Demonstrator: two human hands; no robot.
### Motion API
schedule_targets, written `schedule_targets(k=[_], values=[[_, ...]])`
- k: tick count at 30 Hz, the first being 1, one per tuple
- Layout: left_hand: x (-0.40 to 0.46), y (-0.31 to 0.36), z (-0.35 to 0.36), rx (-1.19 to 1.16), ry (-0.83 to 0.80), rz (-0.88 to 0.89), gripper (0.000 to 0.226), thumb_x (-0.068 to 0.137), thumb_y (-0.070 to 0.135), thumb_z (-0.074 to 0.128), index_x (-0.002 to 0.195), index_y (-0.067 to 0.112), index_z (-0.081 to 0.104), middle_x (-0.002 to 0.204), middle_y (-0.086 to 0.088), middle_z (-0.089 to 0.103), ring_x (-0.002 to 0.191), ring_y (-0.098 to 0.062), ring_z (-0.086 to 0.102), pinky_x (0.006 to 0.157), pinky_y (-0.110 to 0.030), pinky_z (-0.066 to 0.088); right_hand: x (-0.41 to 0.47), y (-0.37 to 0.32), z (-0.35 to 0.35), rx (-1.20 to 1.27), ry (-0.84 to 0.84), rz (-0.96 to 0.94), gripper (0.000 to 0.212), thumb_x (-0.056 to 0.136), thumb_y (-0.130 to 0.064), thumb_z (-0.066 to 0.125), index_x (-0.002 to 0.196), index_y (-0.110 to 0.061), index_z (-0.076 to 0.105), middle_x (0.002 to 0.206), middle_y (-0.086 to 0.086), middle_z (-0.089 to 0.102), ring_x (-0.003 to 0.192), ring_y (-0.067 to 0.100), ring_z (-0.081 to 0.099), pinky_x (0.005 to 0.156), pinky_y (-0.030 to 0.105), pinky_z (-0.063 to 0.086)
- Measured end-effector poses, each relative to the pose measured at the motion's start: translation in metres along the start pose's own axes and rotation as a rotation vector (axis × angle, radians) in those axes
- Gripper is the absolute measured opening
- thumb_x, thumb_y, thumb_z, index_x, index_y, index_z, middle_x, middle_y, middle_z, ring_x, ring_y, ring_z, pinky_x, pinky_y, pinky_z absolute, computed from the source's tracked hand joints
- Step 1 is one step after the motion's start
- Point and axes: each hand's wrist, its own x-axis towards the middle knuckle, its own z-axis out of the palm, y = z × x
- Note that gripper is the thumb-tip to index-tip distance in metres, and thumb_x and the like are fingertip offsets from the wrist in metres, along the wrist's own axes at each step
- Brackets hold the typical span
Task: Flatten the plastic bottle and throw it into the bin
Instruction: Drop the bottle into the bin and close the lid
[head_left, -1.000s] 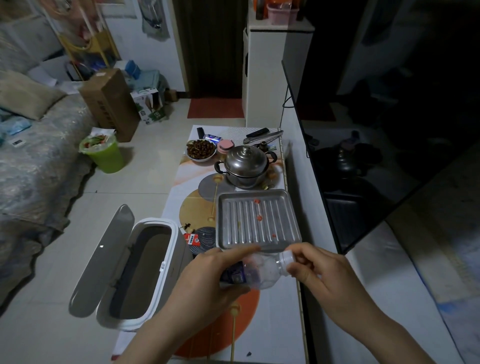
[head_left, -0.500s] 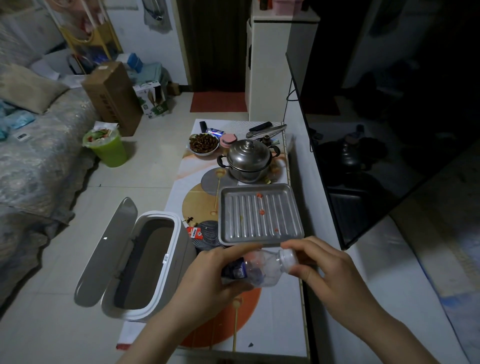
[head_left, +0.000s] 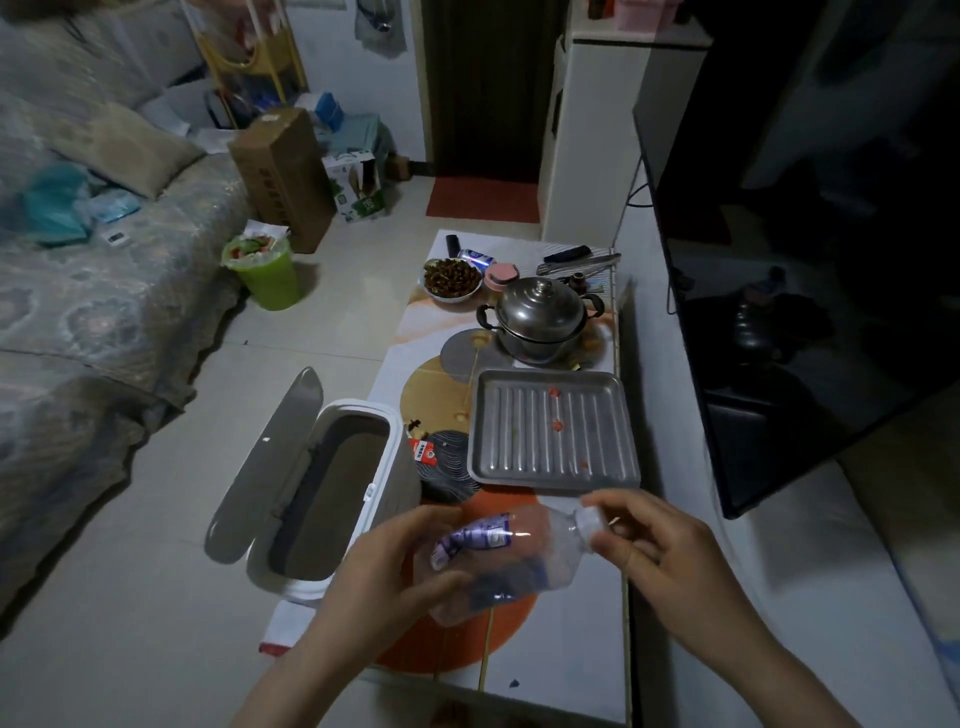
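Observation:
A clear plastic bottle (head_left: 511, 558) with a purple label lies sideways in the air above the low table, cap end to the right. My left hand (head_left: 384, 582) wraps around its base and body. My right hand (head_left: 660, 551) pinches the white cap and neck between thumb and fingers. The white bin (head_left: 379, 499) stands on the floor just left of the table, its grey lid (head_left: 270, 462) swung open to the left and its inside dark.
A ridged metal tray (head_left: 553, 431) lies on the low table (head_left: 566, 660) just beyond my hands, with a lidded steel pot (head_left: 540, 317) and a bowl of food (head_left: 452, 278) further back. A green bin (head_left: 267, 273) stands by the sofa. A dark TV screen (head_left: 810, 260) fills the right.
The bottle has tilted and more of its label shows; my left hand has slid lower along its body. The view has shifted slightly closer to the table.

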Motion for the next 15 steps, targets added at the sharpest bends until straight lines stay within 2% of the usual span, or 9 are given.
schedule_targets(k=[2, 4, 7, 9, 11, 13, 15], values=[[-0.015, -0.017, -0.012, -0.019, 0.099, -0.084, 0.059, 0.07, 0.037, 0.078, 0.117, 0.05, 0.045, 0.111, 0.036, 0.052, 0.101, 0.015, 0.053, 0.082, -0.01, 0.043, 0.013, -0.008, 0.004, -0.024, -0.004, -0.028, 0.023, 0.08, -0.024, 0.067, 0.096, -0.041, 0.062, 0.096, -0.02, 0.065, 0.092, 0.0, 0.062, 0.076, 0.012, 0.051], [-0.03, -0.036, -0.022, -0.026, 0.181, -0.18, 0.061, 0.07, 0.038, 0.078, 0.122, 0.042, 0.047, 0.118, 0.025, 0.053, 0.105, 0.004, 0.053, 0.089, -0.023, 0.046, 0.031, -0.019, 0.015, -0.083, -0.019, -0.108, 0.032, 0.081, -0.014, 0.069, 0.097, -0.041, 0.06, 0.1, -0.019, 0.063, 0.095, -0.002, 0.061, 0.077, 0.009, 0.05], [-0.051, -0.058, -0.031, -0.032, 0.234, -0.339, 0.057, 0.073, 0.038, 0.077, 0.121, 0.039, 0.047, 0.116, 0.018, 0.052, 0.107, -0.008, 0.052, 0.085, -0.039, 0.056, 0.063, -0.04, 0.052, -0.183, -0.073, -0.253, 0.032, 0.082, -0.011, 0.068, 0.105, -0.031, 0.06, 0.106, -0.012, 0.06, 0.096, 0.0, 0.059, 0.08, 0.014, 0.051], [-0.063, -0.071, -0.031, -0.005, 0.25, -0.424, 0.057, 0.074, 0.04, 0.075, 0.124, 0.035, 0.047, 0.121, 0.011, 0.052, 0.108, -0.011, 0.051, 0.09, -0.038, 0.054, 0.087, -0.049, 0.088, -0.252, -0.112, -0.355, 0.029, 0.082, -0.008, 0.066, 0.107, -0.021, 0.062, 0.108, -0.003, 0.06, 0.096, 0.007, 0.057, 0.08, 0.016, 0.047], [-0.075, -0.081, -0.029, -0.013, 0.276, -0.486, 0.059, 0.074, 0.04, 0.075, 0.125, 0.031, 0.047, 0.126, 0.005, 0.053, 0.106, -0.012, 0.051, 0.087, -0.029, 0.051, 0.108, -0.053, 0.129, -0.311, -0.178, -0.406, 0.027, 0.082, -0.005, 0.063, 0.108, -0.015, 0.062, 0.109, 0.004, 0.06, 0.095, 0.016, 0.058, 0.081, 0.02, 0.044], [-0.088, -0.089, -0.026, -0.037, 0.279, -0.539, 0.059, 0.074, 0.04, 0.076, 0.125, 0.03, 0.047, 0.126, 0.001, 0.054, 0.102, -0.012, 0.052, 0.077, -0.02, 0.046, 0.123, -0.049, 0.167, -0.368, -0.263, -0.41, 0.027, 0.084, -0.004, 0.06, 0.11, -0.011, 0.06, 0.113, 0.009, 0.059, 0.1, 0.026, 0.057, 0.084, 0.033, 0.047], [-0.102, -0.095, -0.023, -0.055, 0.296, -0.563, 0.057, 0.074, 0.039, 0.076, 0.122, 0.031, 0.048, 0.122, 0.001, 0.056, 0.1, -0.011, 0.054, 0.08, -0.024, 0.045, 0.135, -0.039, 0.199, -0.479, -0.345, -0.42, 0.026, 0.088, -0.006, 0.055, 0.114, -0.01, 0.058, 0.117, 0.012, 0.056, 0.106, 0.031, 0.054, 0.086, 0.044, 0.048]])
